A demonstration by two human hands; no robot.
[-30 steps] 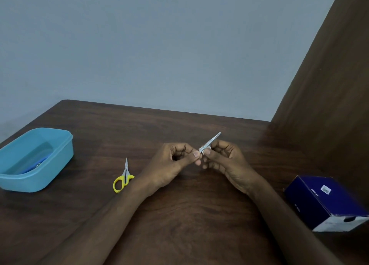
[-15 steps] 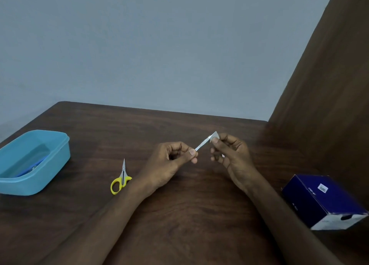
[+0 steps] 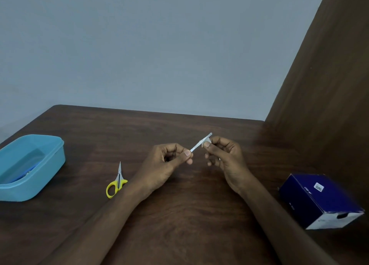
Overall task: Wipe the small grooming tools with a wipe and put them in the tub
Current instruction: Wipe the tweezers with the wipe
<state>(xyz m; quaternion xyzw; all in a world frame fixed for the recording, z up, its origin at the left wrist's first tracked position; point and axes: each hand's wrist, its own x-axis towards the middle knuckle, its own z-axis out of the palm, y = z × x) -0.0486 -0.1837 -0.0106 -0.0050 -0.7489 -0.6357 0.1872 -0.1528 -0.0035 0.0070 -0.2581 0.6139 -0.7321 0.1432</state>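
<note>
A person's left hand point(image 3: 169, 163) pinches the near end of a slim metal nail file point(image 3: 200, 144) between thumb and forefinger, holding it slanted above the middle of a dark wooden table point(image 3: 179, 214). The right hand point(image 3: 225, 157) pinches a small whitish wipe point(image 3: 207, 144) against the file's far end, its other fingers curled loosely toward the palm; only a scrap of the wipe shows between the fingertips. Both forearms reach in from the table's near edge.

Yellow-handled scissors point(image 3: 116, 182) lie flat on the table just beside the left wrist, blades closed and pointing toward the far edge. A light blue plastic tub point(image 3: 50, 165) sits at the table's left edge, well apart from the hands, with something blue lying inside; what it is cannot be made out. A dark blue cardboard box point(image 3: 319, 200) rests near the table's right edge, a white end panel turned toward the near side. A brown wooden panel point(image 3: 329, 85) rises along the right edge, against a pale grey wall point(image 3: 139, 45).
</note>
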